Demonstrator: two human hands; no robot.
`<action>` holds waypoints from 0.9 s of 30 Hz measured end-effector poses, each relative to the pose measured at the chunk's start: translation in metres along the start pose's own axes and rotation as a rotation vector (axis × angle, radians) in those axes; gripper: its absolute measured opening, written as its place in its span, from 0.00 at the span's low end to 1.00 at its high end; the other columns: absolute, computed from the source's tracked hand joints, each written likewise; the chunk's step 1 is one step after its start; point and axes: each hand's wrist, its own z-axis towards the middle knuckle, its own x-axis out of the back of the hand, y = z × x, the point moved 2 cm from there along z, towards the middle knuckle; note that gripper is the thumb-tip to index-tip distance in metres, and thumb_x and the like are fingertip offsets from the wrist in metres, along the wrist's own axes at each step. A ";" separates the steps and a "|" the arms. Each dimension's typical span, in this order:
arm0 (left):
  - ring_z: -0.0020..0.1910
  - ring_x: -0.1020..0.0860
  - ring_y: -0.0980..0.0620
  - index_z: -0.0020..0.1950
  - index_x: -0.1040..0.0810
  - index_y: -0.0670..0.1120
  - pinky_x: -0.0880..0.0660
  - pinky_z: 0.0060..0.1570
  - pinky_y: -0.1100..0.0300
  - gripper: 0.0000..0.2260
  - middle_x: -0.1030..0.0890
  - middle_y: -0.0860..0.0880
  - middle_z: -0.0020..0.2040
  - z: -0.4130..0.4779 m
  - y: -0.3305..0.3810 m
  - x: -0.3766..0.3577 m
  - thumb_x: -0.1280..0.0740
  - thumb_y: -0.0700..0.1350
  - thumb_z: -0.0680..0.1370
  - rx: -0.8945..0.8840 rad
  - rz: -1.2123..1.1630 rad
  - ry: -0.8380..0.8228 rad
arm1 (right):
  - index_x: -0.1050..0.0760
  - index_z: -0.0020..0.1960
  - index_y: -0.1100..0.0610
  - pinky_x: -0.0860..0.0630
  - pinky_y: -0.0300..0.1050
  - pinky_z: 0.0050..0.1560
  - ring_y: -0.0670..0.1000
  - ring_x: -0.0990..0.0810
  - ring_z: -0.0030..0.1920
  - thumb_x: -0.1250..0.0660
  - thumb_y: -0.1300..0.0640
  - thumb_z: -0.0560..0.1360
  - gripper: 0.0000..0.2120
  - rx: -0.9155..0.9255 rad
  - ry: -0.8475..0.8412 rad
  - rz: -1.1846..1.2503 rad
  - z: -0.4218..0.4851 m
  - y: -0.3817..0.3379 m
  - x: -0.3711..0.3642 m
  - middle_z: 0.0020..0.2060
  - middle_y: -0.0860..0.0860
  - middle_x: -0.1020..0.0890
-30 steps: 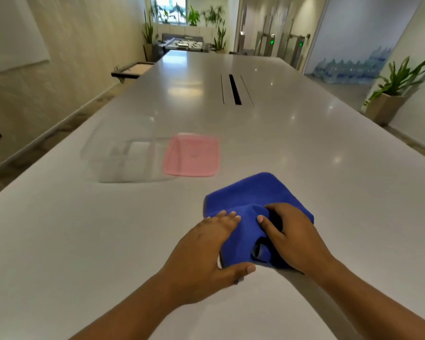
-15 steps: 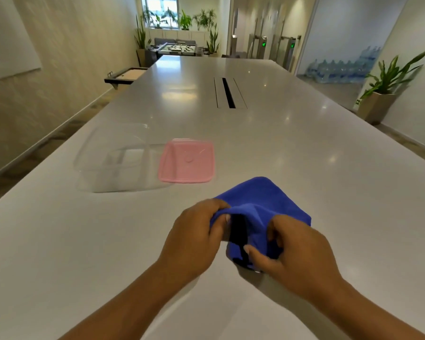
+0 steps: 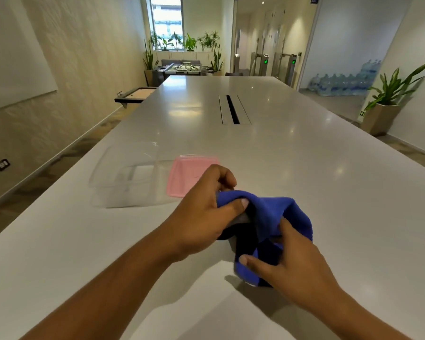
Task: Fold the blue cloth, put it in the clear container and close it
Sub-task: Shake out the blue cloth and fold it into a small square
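White worktop (image 3: 304,155) stretches bare ahead of me; clear container (image 3: 125,175) sits empty beside its pink lid (image 3: 187,175). My left hand (image 3: 201,214) and right hand (image 3: 292,263) both pinch the blue cloth (image 3: 280,214).

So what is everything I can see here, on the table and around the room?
blue cloth: one, blue, bunched in both hands just above the table's near part
clear container: one, see-through, open, on the table to the left
lid: one, pink, flat on the table beside the container
table: one, long, pale grey, with a dark slot down its middle
potted plant: one, green, on the floor at right; more by the far window
water bottles: a stack, blue, far right
left hand: pinching the cloth's upper edge
right hand: gripping the cloth's lower part
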 end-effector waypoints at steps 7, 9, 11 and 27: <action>0.34 0.18 0.51 0.50 0.21 0.53 0.22 0.33 0.63 0.07 0.18 0.55 0.48 0.000 0.028 0.008 0.28 0.44 0.73 -0.148 -0.188 0.026 | 0.28 0.54 0.37 0.24 0.32 0.43 0.40 0.18 0.44 0.35 0.55 0.65 0.20 0.023 0.273 0.202 0.024 -0.008 0.016 0.42 0.35 0.18; 0.40 0.16 0.50 0.48 0.19 0.52 0.21 0.35 0.62 0.07 0.18 0.56 0.55 0.003 0.036 0.022 0.29 0.47 0.70 -0.182 -0.164 0.086 | 0.24 0.48 0.44 0.26 0.30 0.40 0.42 0.18 0.40 0.36 0.59 0.68 0.13 0.056 0.300 0.220 0.033 -0.008 0.031 0.36 0.39 0.18; 0.48 0.17 0.52 0.46 0.17 0.51 0.20 0.42 0.63 0.08 0.18 0.55 0.57 0.006 0.040 0.035 0.27 0.47 0.67 -0.207 -0.156 0.096 | 0.23 0.46 0.48 0.26 0.31 0.39 0.43 0.19 0.39 0.37 0.62 0.71 0.10 0.108 0.317 0.290 0.042 -0.014 0.047 0.36 0.43 0.18; 0.43 0.23 0.70 0.49 0.24 0.53 0.29 0.43 0.79 0.05 0.23 0.64 0.43 0.014 0.038 0.090 0.30 0.46 0.76 -0.335 0.411 0.651 | 0.18 0.56 0.52 0.28 0.45 0.43 0.50 0.23 0.40 0.29 0.59 0.75 0.10 0.038 0.171 -0.364 0.062 0.003 0.117 0.42 0.48 0.17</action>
